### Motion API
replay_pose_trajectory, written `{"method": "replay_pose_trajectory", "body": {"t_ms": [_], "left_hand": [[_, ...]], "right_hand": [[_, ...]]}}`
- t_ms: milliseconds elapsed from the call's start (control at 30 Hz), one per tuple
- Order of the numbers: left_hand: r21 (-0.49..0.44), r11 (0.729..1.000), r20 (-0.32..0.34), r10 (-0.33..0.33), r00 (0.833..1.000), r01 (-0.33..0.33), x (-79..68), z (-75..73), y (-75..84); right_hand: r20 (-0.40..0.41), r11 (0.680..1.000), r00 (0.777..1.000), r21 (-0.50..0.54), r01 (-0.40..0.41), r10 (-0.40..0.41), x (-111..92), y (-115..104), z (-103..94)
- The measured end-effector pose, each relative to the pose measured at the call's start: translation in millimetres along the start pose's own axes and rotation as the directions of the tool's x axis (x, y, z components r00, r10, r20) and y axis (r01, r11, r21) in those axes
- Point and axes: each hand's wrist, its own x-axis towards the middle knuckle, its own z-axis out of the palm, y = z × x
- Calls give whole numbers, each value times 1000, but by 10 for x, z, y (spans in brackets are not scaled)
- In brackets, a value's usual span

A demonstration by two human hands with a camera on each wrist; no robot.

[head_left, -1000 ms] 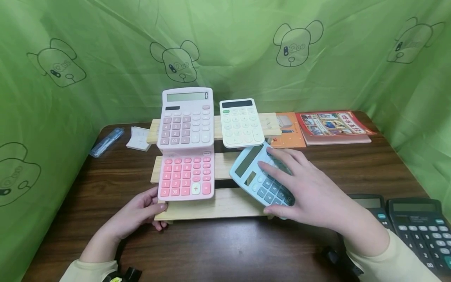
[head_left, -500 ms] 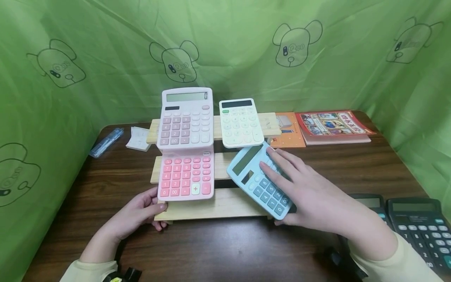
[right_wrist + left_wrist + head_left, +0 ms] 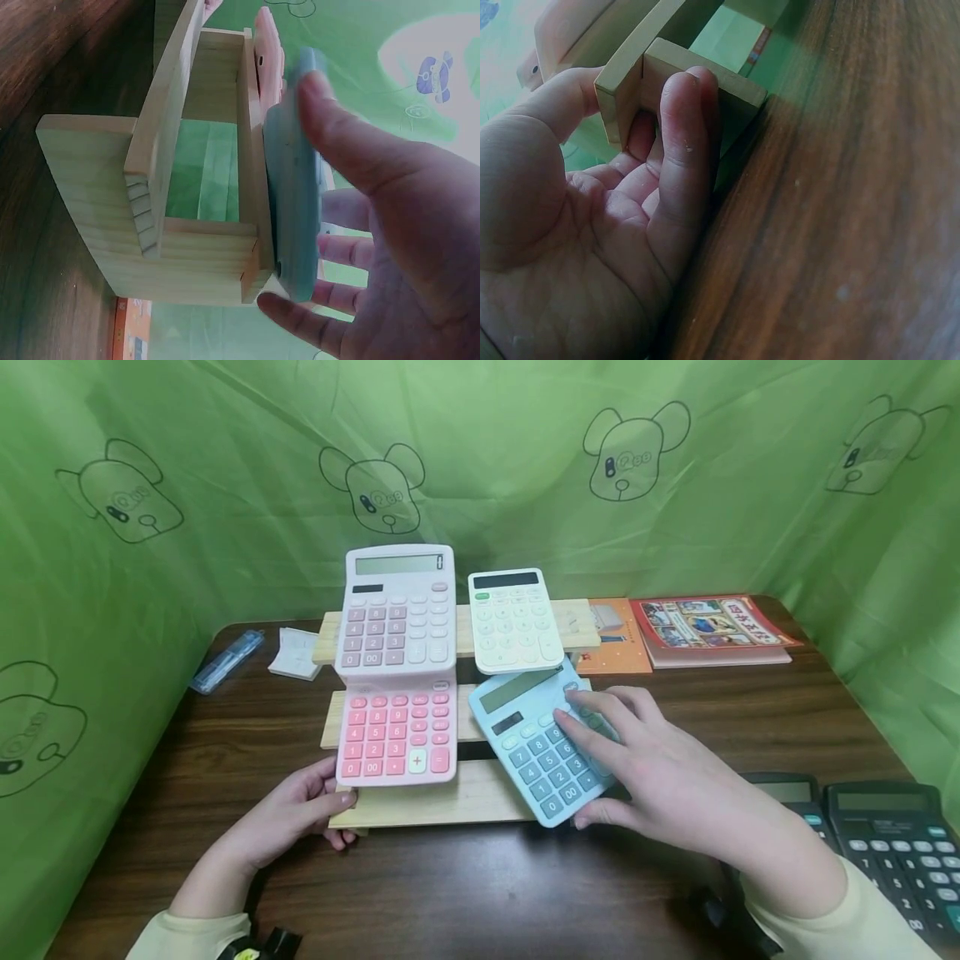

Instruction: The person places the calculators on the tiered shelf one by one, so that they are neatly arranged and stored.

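Note:
A stepped wooden rack (image 3: 420,797) stands on the table, its slats carrying several calculators. My left hand (image 3: 300,810) grips the front slat's left end, thumb on top and fingers underneath; the left wrist view shows the slat (image 3: 619,94) between them. My right hand (image 3: 660,768) holds a light blue calculator (image 3: 536,747) by its right side, fingertips on the keys and thumb near the lower corner. It leans tilted on the rack below a white-green calculator (image 3: 516,622). In the right wrist view the blue calculator (image 3: 296,195) rests against the slats.
A lilac calculator (image 3: 397,610) stands above a pink one (image 3: 397,735) on the rack's left. Two dark calculators (image 3: 892,843) lie at right. Behind are a red book (image 3: 712,627) and an orange booklet (image 3: 618,639). White paper (image 3: 295,653) and a clear blue packet (image 3: 227,662) lie left.
The blue calculator has turned clockwise, closer to upright, with its lower end swinging left. My right hand's thumb has shifted along its lower edge. My left hand has stayed put.

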Motion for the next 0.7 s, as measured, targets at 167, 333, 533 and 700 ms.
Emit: {"method": "replay_pose_trajectory", "body": {"t_ms": [167, 333, 533, 700], "left_hand": [[3, 1000, -6, -8, 1000, 8, 2, 2, 3], [2, 1000, -9, -9, 1000, 9, 2, -3, -14], [-1, 1000, -3, -7, 1000, 7, 1, 2, -21], [4, 1000, -16, -25, 1000, 25, 7, 6, 5]], "right_hand": [[-10, 1000, 1000, 10, -1, 1, -5, -25, -18], [-11, 1000, 1000, -1, 7, -7, 15, -70, -26], [-53, 1000, 999, -13, 7, -7, 52, -105, -4], [-90, 1000, 996, -7, -7, 7, 81, -125, 22]]}}
